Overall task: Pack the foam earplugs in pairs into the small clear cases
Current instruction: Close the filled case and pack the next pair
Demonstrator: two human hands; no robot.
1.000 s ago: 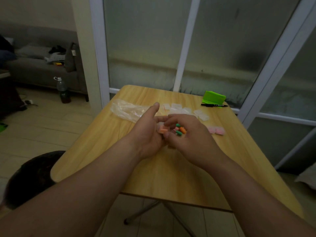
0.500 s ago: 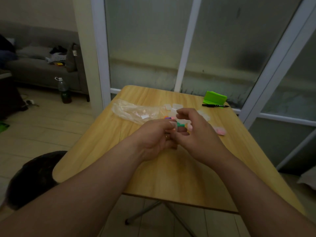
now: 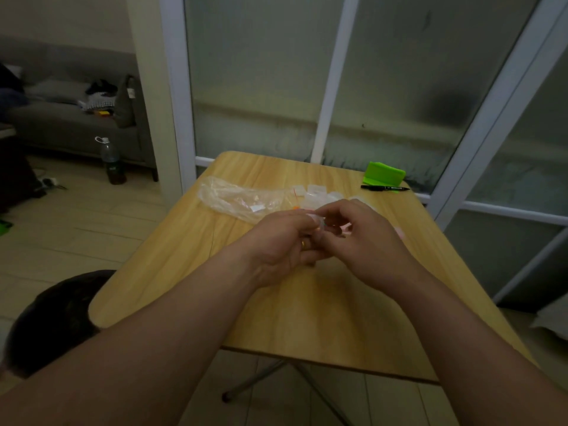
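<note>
left hand, right hand pinch half-hidden case

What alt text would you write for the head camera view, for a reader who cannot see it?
A left hand and right hand pinch what looks like a small clear plastic case over a light wooden table. Behind them lie a crumpled clear plastic bag, more clear cases, a black pen and a green object.

hands closed round case, earplugs hidden

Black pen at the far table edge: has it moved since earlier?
No; the black pen still lies along the near side of the green plastic box.
</note>
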